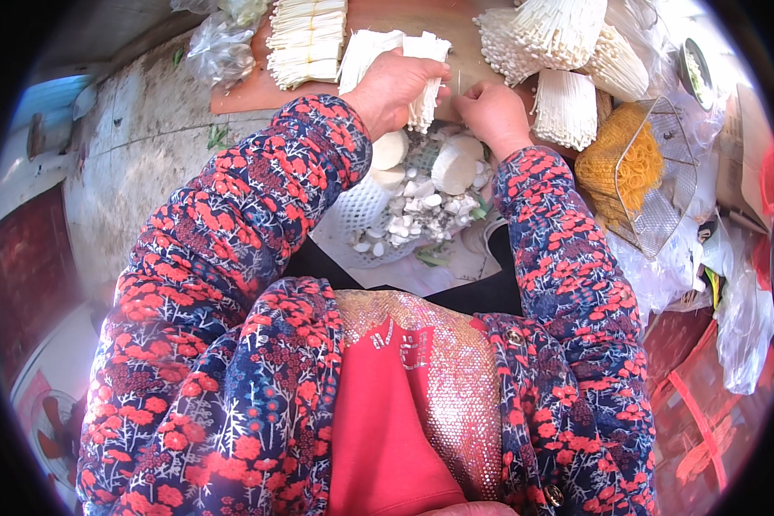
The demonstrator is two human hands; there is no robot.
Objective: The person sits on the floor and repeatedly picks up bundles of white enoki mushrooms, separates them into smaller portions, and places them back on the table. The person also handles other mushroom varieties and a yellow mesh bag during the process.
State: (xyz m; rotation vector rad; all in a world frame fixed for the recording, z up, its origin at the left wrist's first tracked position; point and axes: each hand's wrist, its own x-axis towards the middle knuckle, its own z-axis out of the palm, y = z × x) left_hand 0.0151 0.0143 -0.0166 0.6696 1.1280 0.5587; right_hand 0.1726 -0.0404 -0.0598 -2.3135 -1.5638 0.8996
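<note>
My left hand (396, 84) is closed around a bunch of enoki mushrooms (426, 97) over the near edge of a low board (245, 97). Beside it my right hand (492, 115) is at the board's edge with its fingertips pinched together; whether a thin stem is between them I cannot tell. Rubber-banded enoki bundles (306, 42) lie to the left of my left hand. Right of my right hand sits a short enoki bunch (564, 106), with larger enoki clumps (551, 32) behind it. Cut-off white mushroom bases (455, 169) lie in a container below my hands.
A wire basket (674, 174) with a yellow rubber-band-like heap (638, 161) in an orange net stands at the right. Clear plastic bags (219, 51) lie at the board's left end, others (745, 335) at the right. A bowl (696, 74) is at the far right.
</note>
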